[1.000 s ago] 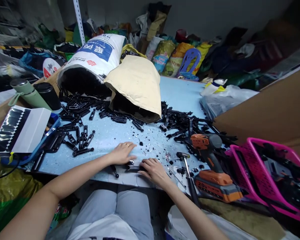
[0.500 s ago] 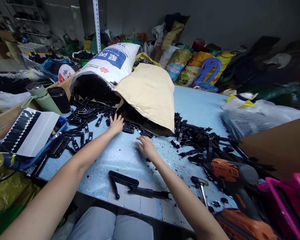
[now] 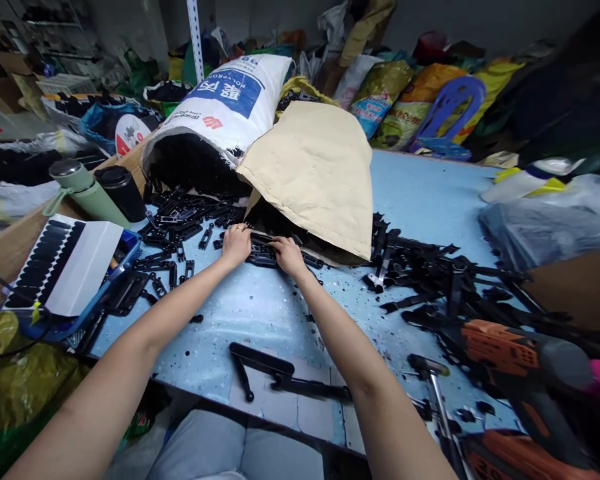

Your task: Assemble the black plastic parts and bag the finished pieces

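At the mouth of the beige sack [image 3: 313, 177], my left hand [image 3: 237, 244] closes its fingers on the sack's lower edge or parts beside it; which one is too small to tell. My right hand [image 3: 288, 255] is close by on the right, fingers bent at the same opening, its grip also unclear. Small black parts [image 3: 263, 257] lie under and between the hands. A white sack [image 3: 225, 100] of black pieces lies open behind my left hand. Nearer to me, a jointed black arm [image 3: 260, 360] rests on the blue table [image 3: 220, 327].
Left stand a green bottle [image 3: 87, 193], a black cup [image 3: 121, 193] and a blue bin [image 3: 87, 293]. On the right are piled black parts [image 3: 430, 273], a hammer [image 3: 437, 393] and an orange drill [image 3: 500, 347]. Stuffed sacks and a purple chair [image 3: 453, 110] stand behind.
My right hand has moved forward to the sack's opening, closer to my left hand. The fingers of both hands have bent inward. The view has shifted slightly.
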